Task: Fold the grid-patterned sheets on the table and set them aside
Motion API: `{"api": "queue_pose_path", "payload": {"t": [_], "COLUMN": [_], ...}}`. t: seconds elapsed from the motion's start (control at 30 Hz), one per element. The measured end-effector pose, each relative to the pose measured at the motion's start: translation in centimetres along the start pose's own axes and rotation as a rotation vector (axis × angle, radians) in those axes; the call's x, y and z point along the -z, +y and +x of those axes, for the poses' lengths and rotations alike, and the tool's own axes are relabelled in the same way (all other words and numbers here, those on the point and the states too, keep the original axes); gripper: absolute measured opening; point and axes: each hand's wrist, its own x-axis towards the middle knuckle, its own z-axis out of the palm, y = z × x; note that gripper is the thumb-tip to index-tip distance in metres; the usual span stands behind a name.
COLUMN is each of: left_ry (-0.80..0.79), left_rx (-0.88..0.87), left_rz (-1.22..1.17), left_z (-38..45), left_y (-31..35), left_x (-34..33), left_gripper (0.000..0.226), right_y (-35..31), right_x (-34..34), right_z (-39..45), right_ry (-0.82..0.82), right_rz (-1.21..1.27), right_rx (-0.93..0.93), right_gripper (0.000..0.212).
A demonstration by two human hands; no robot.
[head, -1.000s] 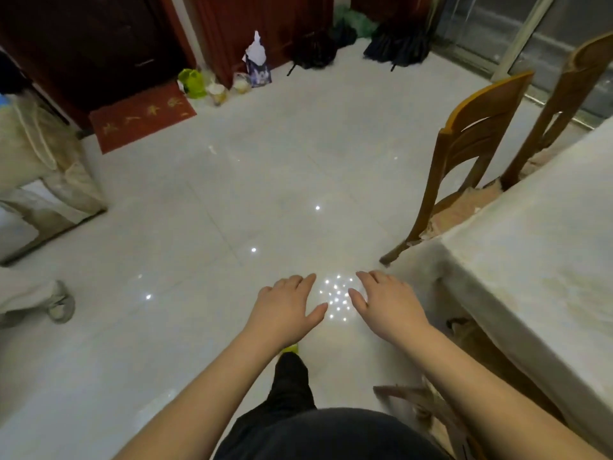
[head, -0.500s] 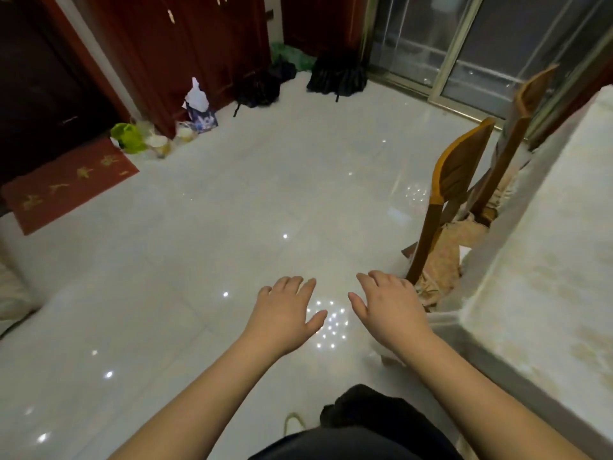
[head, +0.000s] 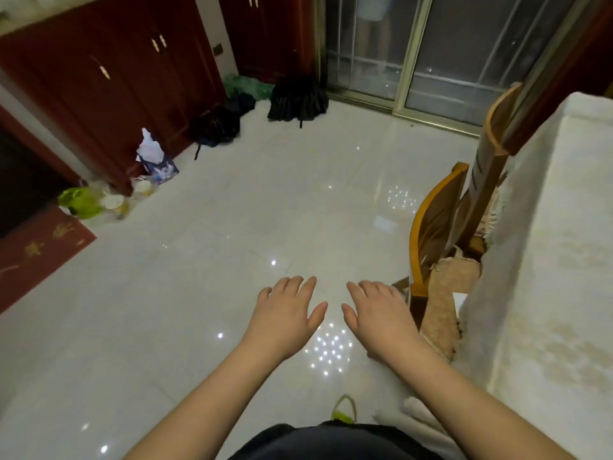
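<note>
Hovering palms-down (apart) — left hand [head: 286, 313], right hand [head: 378, 315], fingers forward

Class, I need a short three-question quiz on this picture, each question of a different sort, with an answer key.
1. True or false: the left hand grips a folded sheet.
2. Which thing stands nearest the right hand? A) the wooden chair B) the red mat C) the black bags
3. Fill in: the cloth-covered table lies to the person's ____.

Key: 1. False, both hands are open and hold nothing. 2. A. 3. Right.
</note>
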Motion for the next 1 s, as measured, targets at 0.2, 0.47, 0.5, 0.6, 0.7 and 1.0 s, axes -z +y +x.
{"api": "queue_pose_path", "payload": {"t": [0.2,0.47,0.5,0.6,0.7,1.0], "left_ry": [0.001,0.01,0.018,0.021,0.01,-0.022], "left_rx": [-0.05,-0.142,-0.16,-0.2,-0.239,-0.419], "left_rz": [0.05,0.03,0.027,0.05,0.05,0.076], "left_z": [7.6,20.1,21.8,26.4,30.8,44.0], "left_y": [-0.8,-5.0,-5.9,-8.8,-11.1,-11.3], "left_x": [1.7,3.0,3.2,4.6,6.1,8.5], "left_gripper": [0.064,0.064,0.064,0.076,0.08,0.08], "right_y": [2.4,3.7,3.7,3.5,3.9,7.6], "right_x": [2.7,4.6,4.9,6.3,8.4,12.2], "right_z": [6.7,17.4,19.1,24.0,28.6,37.0], "right_ry": [0.031,0.058,0.073,0.081,0.075,0.136], "right_rz": [0.039,0.059,0.063,0.072,0.069,0.124], "right_rx": [-0.043,-0.136,-0.155,-0.208,-0.255,-0.39], "right_gripper": [0.057,0.056,0.055,0.055,0.056,0.056]}}
